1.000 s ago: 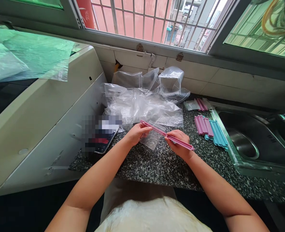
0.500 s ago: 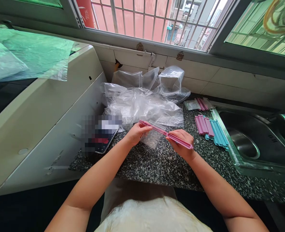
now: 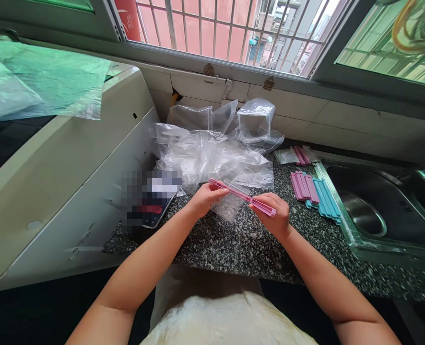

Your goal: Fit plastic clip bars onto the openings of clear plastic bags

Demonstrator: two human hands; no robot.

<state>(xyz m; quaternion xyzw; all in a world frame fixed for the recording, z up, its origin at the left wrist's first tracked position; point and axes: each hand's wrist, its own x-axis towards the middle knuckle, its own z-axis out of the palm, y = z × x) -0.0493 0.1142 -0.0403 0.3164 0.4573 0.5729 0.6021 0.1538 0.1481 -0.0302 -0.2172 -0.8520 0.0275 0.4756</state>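
Note:
Both of my hands hold a long pink bag clip (image 3: 240, 193) above the counter. The clip is unfolded, its two arms stretching out in nearly one line. My left hand (image 3: 204, 199) pinches the left arm near its end, thumb on top. Around the right arm, close to the hinge, the fingers of my right hand (image 3: 274, 216) are closed. A small clear plastic bag (image 3: 228, 209) shows below the clip, its top edge poking up behind it. Whether the bag sits inside the clip I cannot tell.
Crumpled clear bags (image 3: 212, 160) pile up behind my hands. Pink clips (image 3: 304, 186) and blue clips (image 3: 325, 199) lie by the sink (image 3: 345, 225). A packet with pink clips (image 3: 299, 155) is farther back. At left, a phone (image 3: 158, 211) lies beside a white appliance (image 3: 126, 134).
The clip's right arm has turned, so it looks shorter and shows more of its inner channel. Both hands have shifted only slightly.

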